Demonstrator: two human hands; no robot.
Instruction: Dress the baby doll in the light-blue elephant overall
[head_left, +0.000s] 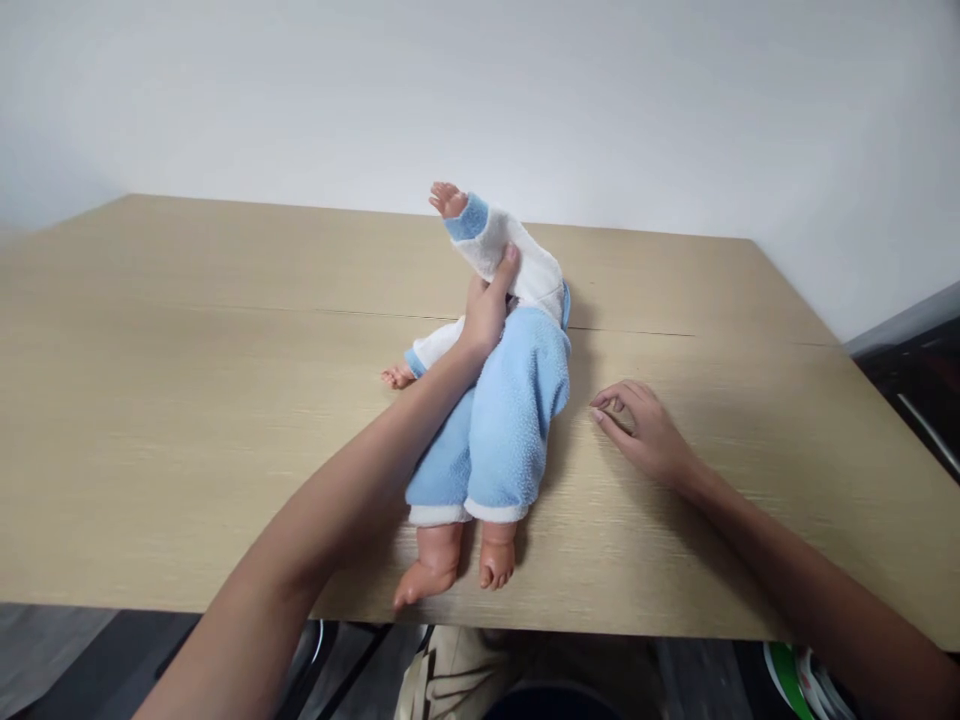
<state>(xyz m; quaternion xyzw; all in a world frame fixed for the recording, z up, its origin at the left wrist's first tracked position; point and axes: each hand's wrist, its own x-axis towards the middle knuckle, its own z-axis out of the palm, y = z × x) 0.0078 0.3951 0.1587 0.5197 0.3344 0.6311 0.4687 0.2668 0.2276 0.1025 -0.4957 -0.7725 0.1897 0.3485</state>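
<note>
A baby doll (517, 400) in a white and light-blue fleece outfit lies turned on its side on the wooden table (187, 400). Its bare feet point toward me near the front edge, and one arm is raised up and to the left. The doll's head is hidden from view. My left hand (491, 300) is closed around the doll's upper body, the thumb over the white sleeve of the raised arm. To the right of the doll, apart from it, my right hand (641, 430) is low at the tabletop. Its thumb and index fingertips are pinched together, with nothing visible between them.
A pale wall (480, 100) stands behind the table. A dark object (919, 380) is beyond the right edge. Below the front edge are my beige trousers (465, 675) and, at the lower right, a green and white item (791, 680).
</note>
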